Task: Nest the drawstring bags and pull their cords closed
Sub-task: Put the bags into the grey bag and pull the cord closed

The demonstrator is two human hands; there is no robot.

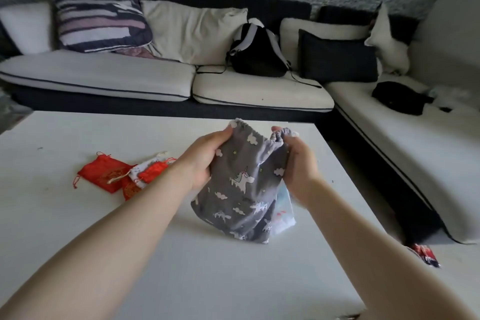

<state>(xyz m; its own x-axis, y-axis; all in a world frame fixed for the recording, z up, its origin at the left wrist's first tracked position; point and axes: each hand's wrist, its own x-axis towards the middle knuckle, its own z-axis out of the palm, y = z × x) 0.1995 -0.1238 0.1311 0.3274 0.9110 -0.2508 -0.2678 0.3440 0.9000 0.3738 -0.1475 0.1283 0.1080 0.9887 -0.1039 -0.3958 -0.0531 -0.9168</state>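
Observation:
A grey drawstring bag printed with white unicorns and clouds hangs above the white table, held up by both hands. My left hand grips its left edge just under the gathered mouth. My right hand pinches the bunched right side of the mouth. A pale white-and-blue bag pokes out from behind the grey bag's lower right. On the table to the left lie small red pouches with gold print, mixed with a small white patterned pouch.
A white-cushioned corner sofa runs behind and along the right of the table. On it sit a black backpack, several pillows and a black pouch. A red-and-blue wrapper lies on the floor at the right.

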